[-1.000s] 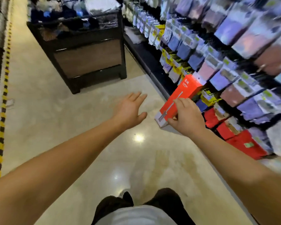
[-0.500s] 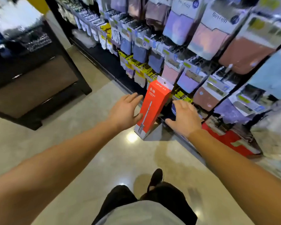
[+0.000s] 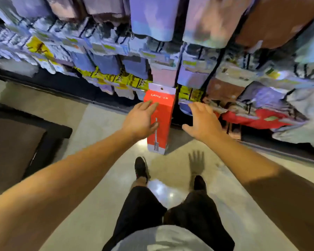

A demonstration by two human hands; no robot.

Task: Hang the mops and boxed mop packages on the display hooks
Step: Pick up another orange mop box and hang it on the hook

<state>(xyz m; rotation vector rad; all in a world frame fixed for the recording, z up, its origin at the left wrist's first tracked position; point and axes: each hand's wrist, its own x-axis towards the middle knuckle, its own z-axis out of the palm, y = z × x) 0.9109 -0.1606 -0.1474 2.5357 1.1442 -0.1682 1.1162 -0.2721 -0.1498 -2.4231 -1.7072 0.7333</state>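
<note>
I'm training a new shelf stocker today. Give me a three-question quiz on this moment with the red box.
1. True or false: the right hand grips the red box.
2. Which hand touches the box? A) left hand B) right hand C) neither
3. Fill in: the hang tab at the box's top has a ____ for the hook.

Key:
1. False; it is open, apart from the box.
2. A; its straight fingers lie on the box's front.
3. Hole.
</note>
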